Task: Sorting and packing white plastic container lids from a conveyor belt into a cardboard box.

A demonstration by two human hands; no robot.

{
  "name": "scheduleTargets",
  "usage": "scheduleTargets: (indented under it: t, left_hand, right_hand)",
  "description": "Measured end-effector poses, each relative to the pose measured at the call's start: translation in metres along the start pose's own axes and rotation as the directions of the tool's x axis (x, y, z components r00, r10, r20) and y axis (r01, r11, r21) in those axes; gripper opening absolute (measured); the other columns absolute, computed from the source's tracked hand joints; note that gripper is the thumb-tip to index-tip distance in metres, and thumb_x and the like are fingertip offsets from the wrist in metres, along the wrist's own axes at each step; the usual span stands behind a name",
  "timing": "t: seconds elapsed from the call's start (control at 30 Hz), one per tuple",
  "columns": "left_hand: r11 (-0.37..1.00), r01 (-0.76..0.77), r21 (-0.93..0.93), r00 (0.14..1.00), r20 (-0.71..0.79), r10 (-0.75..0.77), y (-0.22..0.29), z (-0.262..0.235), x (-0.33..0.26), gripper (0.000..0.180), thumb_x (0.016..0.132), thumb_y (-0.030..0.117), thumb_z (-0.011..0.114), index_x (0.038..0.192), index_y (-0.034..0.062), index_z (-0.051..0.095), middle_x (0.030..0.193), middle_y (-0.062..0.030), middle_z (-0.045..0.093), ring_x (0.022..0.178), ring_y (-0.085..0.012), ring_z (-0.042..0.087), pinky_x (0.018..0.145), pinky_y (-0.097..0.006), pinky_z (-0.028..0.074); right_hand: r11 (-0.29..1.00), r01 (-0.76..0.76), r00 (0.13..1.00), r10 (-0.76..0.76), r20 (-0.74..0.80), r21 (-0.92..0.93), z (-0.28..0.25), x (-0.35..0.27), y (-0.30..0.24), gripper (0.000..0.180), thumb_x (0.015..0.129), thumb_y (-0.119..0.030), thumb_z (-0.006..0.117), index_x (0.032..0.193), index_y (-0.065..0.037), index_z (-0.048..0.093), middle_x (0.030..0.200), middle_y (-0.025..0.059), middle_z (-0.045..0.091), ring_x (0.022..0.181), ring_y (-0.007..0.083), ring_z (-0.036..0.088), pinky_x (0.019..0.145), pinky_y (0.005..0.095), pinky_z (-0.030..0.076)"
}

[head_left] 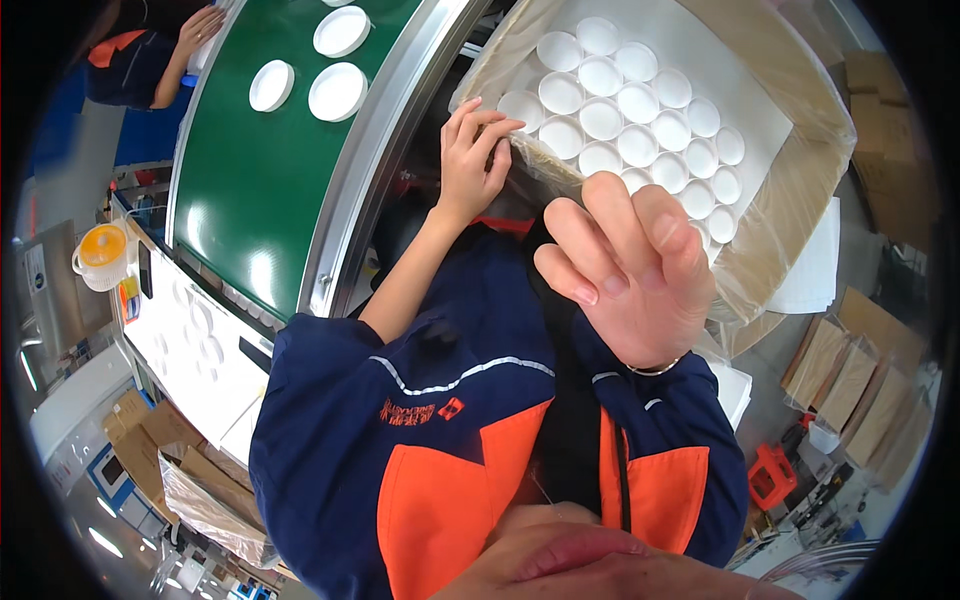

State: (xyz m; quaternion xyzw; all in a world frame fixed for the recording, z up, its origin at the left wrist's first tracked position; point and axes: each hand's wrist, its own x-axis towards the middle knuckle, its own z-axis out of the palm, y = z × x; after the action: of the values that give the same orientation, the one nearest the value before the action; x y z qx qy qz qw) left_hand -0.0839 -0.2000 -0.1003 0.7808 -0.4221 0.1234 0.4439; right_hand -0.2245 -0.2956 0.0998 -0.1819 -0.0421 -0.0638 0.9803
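My left hand [473, 165] is at the left wall of a carton [835, 130] with a clear plastic liner. Its fingers are loosely spread at the liner's rim; whether they touch it I cannot tell. Inside the carton, round white lids or shallow dishes [601, 118] lie in close rows on a pale sheet [765, 160]. My right hand [640, 275] is raised at the carton's near side, close to the camera. Its fingers curl toward the palm, with nothing visible in them, and it hides some of the nearest white pieces.
On the left runs a green conveyor belt [250, 190] with a metal rail [345, 190]; several white dishes [338, 92] lie on it. A co-worker's hand [200, 28] is at its far edge. A lit panel [190, 350] and an orange-lidded jug [103, 246] stand at left. Flattened cartons [850, 375] stand at right.
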Motion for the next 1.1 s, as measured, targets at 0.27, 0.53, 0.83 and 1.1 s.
scheduleTargets:
  t: [0.27,0.53,0.83,1.1]
  left_hand:
    - [1.0,0.012,-0.006,0.999,-0.044,-0.012,0.004,0.001,-0.006,0.024,0.079,0.005,0.057,0.098,0.0137,0.068,0.101,-0.0052,0.059,0.119,-0.0293,0.045,0.096,-0.041,0.035]
    - [1.0,-0.01,-0.016,1.0,-0.02,0.01,0.003,0.002,-0.008,0.024,0.08,0.005,0.056,0.099,0.014,0.068,0.101,-0.0053,0.059,0.12,-0.0296,0.044,0.096,-0.041,0.034]
    - [0.998,0.053,0.028,0.995,0.086,-0.055,0.015,-0.039,0.014,0.027,0.08,0.009,0.06,0.106,0.0116,0.063,0.107,-0.0084,0.058,0.116,-0.0302,0.049,0.101,-0.046,0.031]
    - [0.757,0.373,0.537,0.926,-0.164,-0.34,-0.067,-0.163,0.046,0.06,0.085,0.029,0.063,0.136,0.0071,0.039,0.137,-0.0292,0.036,0.129,-0.046,0.032,0.106,-0.052,0.028]
  right_hand:
    - [0.999,-0.046,0.999,0.045,0.024,0.028,0.007,-0.004,0.009,0.026,0.087,-0.03,0.068,0.091,-0.004,0.067,0.071,-0.0022,0.041,0.068,0.011,0.042,0.059,0.0252,0.037]
    - [0.996,-0.079,0.997,0.079,0.009,0.029,0.011,-0.007,0.011,0.025,0.088,-0.03,0.067,0.088,-0.005,0.066,0.071,-0.002,0.041,0.067,0.0108,0.041,0.059,0.0251,0.037]
    - [0.986,-0.167,0.983,0.165,0.082,0.014,-0.016,0.023,0.007,0.016,0.09,-0.02,0.063,0.084,-0.007,0.057,0.071,0.0005,0.042,0.063,0.0118,0.042,0.054,0.0257,0.037]
    - [-0.153,-0.28,0.96,-0.041,-0.277,-0.948,-0.182,0.028,-0.07,0.013,0.079,-0.009,0.068,0.076,0.001,0.06,0.067,0.0031,0.056,0.06,0.0122,0.052,0.056,0.0269,0.041]
